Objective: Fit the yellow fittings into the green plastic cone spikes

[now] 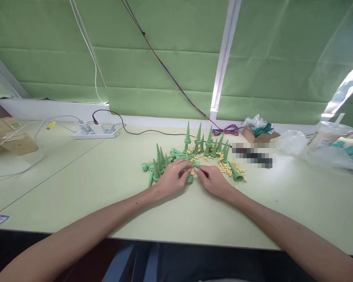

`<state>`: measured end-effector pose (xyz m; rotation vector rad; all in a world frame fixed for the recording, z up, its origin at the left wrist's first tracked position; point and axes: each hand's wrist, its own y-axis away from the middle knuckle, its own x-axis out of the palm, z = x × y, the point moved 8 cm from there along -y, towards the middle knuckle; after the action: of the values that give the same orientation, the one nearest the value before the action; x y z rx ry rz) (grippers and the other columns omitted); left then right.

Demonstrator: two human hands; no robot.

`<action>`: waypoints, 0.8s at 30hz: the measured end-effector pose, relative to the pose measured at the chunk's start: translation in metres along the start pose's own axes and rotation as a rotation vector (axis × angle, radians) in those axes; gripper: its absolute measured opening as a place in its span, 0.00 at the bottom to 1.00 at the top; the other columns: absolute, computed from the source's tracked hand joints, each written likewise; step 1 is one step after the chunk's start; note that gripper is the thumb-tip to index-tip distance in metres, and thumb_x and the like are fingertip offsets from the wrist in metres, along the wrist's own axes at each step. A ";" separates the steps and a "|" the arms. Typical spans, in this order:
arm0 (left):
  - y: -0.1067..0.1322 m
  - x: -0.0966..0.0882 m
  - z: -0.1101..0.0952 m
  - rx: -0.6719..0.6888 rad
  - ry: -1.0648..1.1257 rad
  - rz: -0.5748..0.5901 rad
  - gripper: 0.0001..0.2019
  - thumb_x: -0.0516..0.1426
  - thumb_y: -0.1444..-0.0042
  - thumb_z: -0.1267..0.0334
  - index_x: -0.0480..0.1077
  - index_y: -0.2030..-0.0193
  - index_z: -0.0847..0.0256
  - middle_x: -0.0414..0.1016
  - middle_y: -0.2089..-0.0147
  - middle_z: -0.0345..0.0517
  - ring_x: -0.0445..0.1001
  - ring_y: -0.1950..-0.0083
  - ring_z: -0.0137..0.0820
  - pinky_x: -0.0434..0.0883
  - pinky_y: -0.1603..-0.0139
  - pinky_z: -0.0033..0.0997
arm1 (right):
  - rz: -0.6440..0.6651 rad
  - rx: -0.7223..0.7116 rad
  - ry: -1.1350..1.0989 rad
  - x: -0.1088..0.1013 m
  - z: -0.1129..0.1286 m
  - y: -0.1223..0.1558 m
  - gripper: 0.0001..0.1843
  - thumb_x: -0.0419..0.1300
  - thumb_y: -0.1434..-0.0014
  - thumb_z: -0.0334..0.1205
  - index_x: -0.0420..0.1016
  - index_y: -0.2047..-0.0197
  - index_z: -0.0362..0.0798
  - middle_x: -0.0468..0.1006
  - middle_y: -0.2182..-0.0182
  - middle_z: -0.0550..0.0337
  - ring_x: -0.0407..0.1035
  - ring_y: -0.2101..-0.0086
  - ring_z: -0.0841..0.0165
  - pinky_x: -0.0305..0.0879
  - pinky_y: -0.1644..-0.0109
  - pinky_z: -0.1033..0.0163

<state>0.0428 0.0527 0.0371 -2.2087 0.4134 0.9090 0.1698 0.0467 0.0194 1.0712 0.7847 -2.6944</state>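
My left hand [175,176] and my right hand [213,178] meet fingertip to fingertip above the table, both in a pinch. Between the fingertips shows a small yellow plastic piece [193,171]. A green part [190,179] sits just under my left fingers, mostly hidden. Beyond my hands stand several green pointed cones [208,143], with more upright cones [159,160] to the left. Small yellow pieces [226,169] lie scattered among them and right of my right hand. One green cone [236,173] lies on its side there, its open end towards me.
A white power strip [95,134] with plugs and cables lies at the back left. Wooden-looking boxes [14,137] are at the far left. At the back right are a small cardboard box [259,136], plastic bags [292,141] and a cup [323,135]. Red and blue wires [231,129] lie coiled near the wall.
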 end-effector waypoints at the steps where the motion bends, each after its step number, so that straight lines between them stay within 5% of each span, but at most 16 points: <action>1: 0.000 0.000 0.000 0.000 0.002 -0.001 0.10 0.51 0.34 0.68 0.74 0.55 0.60 0.74 0.61 0.45 0.72 0.61 0.32 0.69 0.63 0.30 | 0.003 0.002 0.004 0.000 0.000 0.000 0.22 0.48 0.31 0.44 0.51 0.77 0.49 0.56 0.82 0.66 0.49 0.79 0.71 0.46 0.72 0.62; 13: -0.001 -0.003 0.000 -0.038 0.015 -0.018 0.09 0.51 0.34 0.68 0.74 0.57 0.60 0.73 0.62 0.44 0.70 0.65 0.31 0.67 0.66 0.30 | -0.001 0.023 -0.027 0.000 -0.002 -0.001 0.19 0.49 0.31 0.44 0.59 0.75 0.49 0.63 0.80 0.65 0.55 0.77 0.70 0.50 0.70 0.63; 24: -0.004 -0.006 0.008 -0.112 0.068 -0.036 0.09 0.52 0.36 0.66 0.73 0.58 0.60 0.76 0.59 0.44 0.71 0.65 0.31 0.67 0.66 0.30 | -0.014 -0.006 -0.154 -0.002 -0.002 0.001 0.04 0.55 0.34 0.39 0.69 0.61 0.49 0.73 0.72 0.62 0.66 0.71 0.68 0.60 0.66 0.64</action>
<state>0.0373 0.0615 0.0394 -2.3463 0.3608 0.8586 0.1730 0.0467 0.0189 0.8476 0.7743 -2.7437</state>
